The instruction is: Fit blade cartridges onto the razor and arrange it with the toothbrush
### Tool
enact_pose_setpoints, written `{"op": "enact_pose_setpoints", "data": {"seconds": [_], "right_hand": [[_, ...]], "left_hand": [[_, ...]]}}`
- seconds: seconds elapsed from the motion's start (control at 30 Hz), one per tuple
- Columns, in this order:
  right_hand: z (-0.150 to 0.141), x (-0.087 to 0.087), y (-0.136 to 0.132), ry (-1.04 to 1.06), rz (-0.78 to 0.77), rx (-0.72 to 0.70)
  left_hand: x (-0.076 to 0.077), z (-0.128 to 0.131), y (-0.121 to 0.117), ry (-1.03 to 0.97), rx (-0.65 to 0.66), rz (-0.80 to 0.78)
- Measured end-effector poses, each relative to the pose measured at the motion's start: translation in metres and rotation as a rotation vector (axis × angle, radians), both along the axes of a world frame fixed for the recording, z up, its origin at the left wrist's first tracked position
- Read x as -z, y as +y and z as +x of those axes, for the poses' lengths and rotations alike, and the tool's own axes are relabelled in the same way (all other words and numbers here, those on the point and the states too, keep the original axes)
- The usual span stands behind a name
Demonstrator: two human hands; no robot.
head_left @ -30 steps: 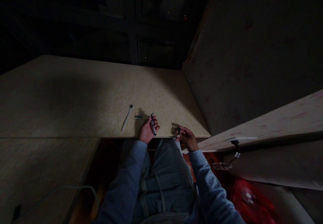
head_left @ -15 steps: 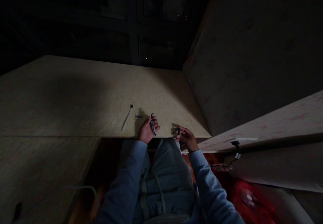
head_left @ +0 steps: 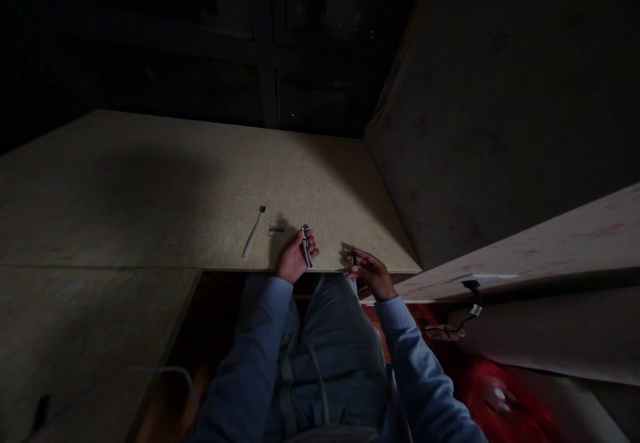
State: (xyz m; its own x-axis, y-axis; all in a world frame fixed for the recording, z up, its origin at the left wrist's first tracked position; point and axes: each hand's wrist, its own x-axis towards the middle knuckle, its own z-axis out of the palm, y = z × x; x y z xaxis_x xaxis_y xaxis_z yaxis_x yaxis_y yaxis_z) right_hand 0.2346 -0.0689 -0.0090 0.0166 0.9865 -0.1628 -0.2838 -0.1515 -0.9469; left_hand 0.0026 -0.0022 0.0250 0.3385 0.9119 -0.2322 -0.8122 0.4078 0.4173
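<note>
My left hand (head_left: 294,258) rests at the near edge of a pale speckled tabletop (head_left: 180,190), fingers curled round a slim dark tool (head_left: 306,251) with a light tip. To its right my right hand (head_left: 369,272) pinches a small dark piece (head_left: 354,257) between thumb and fingertips, just over the table's edge. A white toothbrush-like stick (head_left: 254,232) lies on the table left of my left hand. Between the stick and that hand sits a tiny dark part (head_left: 276,230).
A tall board (head_left: 500,96) stands against the table's right side. A lower shelf (head_left: 525,256) juts out at right, with a cable and plug (head_left: 470,296) hanging from it. Something red (head_left: 490,390) lies on the floor. The room behind is dark.
Both hands stay nearly where they were. The dark tool in my left hand has turned slightly, its light tip now showing at the top.
</note>
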Motion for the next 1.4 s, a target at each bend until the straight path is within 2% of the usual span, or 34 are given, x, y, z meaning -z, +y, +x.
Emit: {"op": "enact_pose_setpoints", "data": {"seconds": [0.2, 0.47, 0.63, 0.87, 1.1, 1.23, 1.4], "right_hand": [[-0.012, -0.02, 0.002, -0.033, 0.014, -0.069], [-0.027, -0.053, 0.012, -0.049, 0.097, -0.062], [-0.033, -0.063, 0.02, -0.121, 0.147, -0.069], [-0.047, -0.063, 0.023, -0.087, 0.153, -0.063], [-0.047, -0.055, 0.021, -0.078, 0.147, -0.036], [-0.043, -0.05, 0.024, -0.112, 0.156, 0.012], [-0.034, -0.04, 0.031, -0.155, 0.128, 0.079]], "left_hand": [[0.005, 0.003, -0.005, 0.154, 0.038, 0.139], [0.011, 0.011, -0.01, 0.284, 0.028, 0.2], [0.014, 0.013, -0.014, 0.534, 0.042, 0.372], [0.013, 0.012, -0.017, 0.608, 0.038, 0.423], [0.003, 0.019, -0.022, 0.657, 0.0, 0.395], [-0.001, 0.03, -0.019, 0.892, -0.075, 0.336], [-0.011, 0.035, -0.001, 1.151, -0.18, 0.343]]}}
